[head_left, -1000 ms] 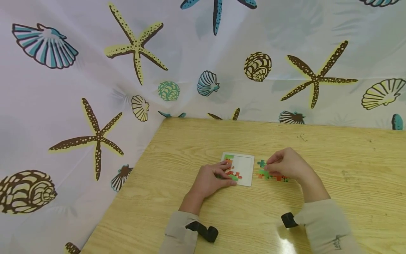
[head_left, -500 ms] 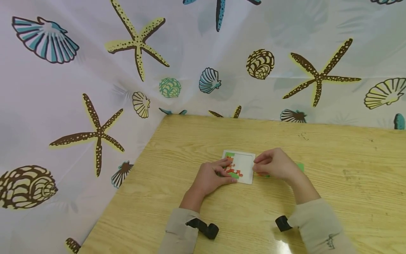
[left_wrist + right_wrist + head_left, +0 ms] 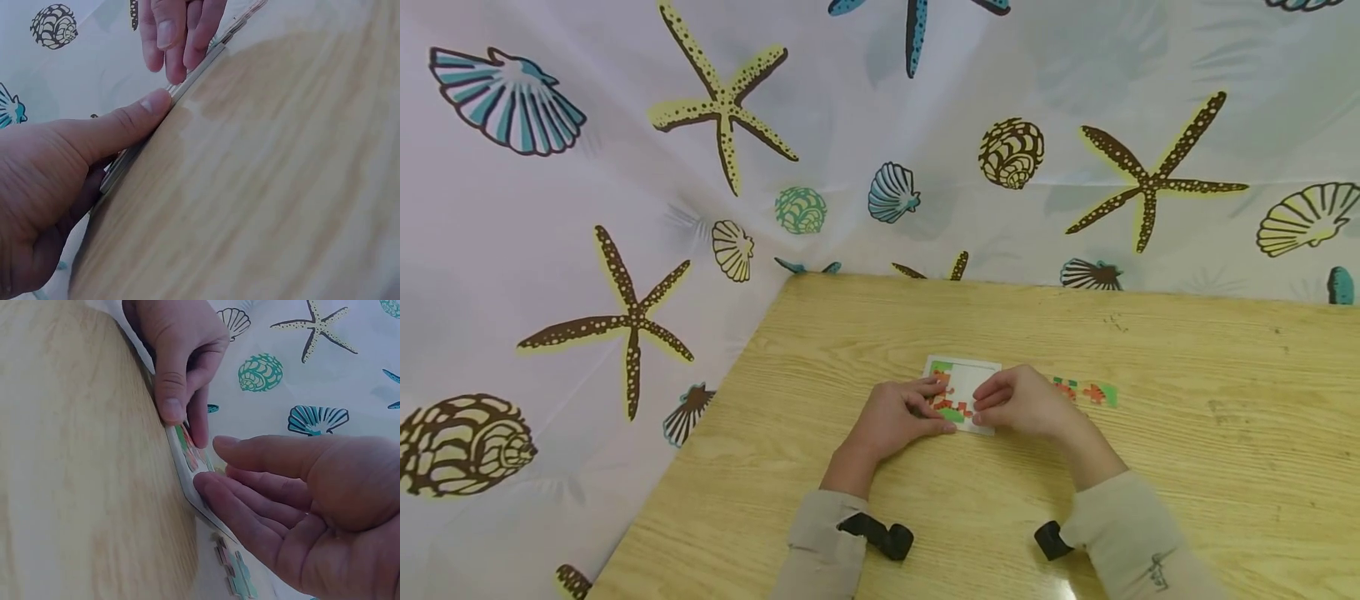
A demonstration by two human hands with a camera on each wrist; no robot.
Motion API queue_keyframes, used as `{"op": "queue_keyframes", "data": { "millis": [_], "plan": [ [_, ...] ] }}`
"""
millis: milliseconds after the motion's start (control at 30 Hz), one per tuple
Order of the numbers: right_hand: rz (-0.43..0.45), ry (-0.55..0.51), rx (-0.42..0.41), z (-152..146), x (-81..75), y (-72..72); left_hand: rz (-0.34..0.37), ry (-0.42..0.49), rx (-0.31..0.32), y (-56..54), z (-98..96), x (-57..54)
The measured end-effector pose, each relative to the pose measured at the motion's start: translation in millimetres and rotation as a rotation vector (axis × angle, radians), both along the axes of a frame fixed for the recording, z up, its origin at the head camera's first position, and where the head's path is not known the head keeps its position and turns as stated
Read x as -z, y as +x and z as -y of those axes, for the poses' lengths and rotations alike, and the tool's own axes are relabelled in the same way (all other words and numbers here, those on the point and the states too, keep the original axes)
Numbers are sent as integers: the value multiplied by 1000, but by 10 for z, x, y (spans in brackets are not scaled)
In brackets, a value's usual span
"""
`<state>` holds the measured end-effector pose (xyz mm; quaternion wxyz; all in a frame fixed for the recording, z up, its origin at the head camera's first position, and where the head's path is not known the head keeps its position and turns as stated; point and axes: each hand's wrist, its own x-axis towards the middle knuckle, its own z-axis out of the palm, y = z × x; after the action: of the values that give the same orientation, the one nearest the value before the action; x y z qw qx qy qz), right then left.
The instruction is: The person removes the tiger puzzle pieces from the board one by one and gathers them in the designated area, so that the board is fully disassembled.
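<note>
A small white puzzle tray (image 3: pixel 964 365) lies on the table, with green and orange pieces (image 3: pixel 951 410) fitted along its left side and lower edge. My left hand (image 3: pixel 891 421) holds the tray at its left, the thumb on the near edge and the fingers over the pieces. My right hand (image 3: pixel 1018 402) is over the tray's right side, thumb and fingers bent toward each other. Whether a puzzle piece is between its fingertips is hidden. In the right wrist view, these fingertips are close to the tray (image 3: pixel 181 465) beside the left hand (image 3: pixel 181 356).
Loose puzzle pieces (image 3: pixel 1101 393) lie on the wooden table (image 3: pixel 1225 450) right of the tray, partly behind the right hand. A cloth with shells and starfish (image 3: pixel 962 100) hangs along the table's back and left edges. Black straps with mounts (image 3: pixel 880 536) are on both sleeves.
My right hand has moved left from the loose pieces to the right side of the tray, uncovering some pieces behind it. The left hand has stayed on the tray.
</note>
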<state>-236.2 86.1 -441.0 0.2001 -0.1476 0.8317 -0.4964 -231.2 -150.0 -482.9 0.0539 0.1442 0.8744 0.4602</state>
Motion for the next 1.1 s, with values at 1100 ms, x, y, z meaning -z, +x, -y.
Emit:
{"op": "queue_keyframes", "data": {
  "millis": [1100],
  "plan": [
    [36,-31,210,193,78,57,47,11,-23,9,-2,18]
  ]
}}
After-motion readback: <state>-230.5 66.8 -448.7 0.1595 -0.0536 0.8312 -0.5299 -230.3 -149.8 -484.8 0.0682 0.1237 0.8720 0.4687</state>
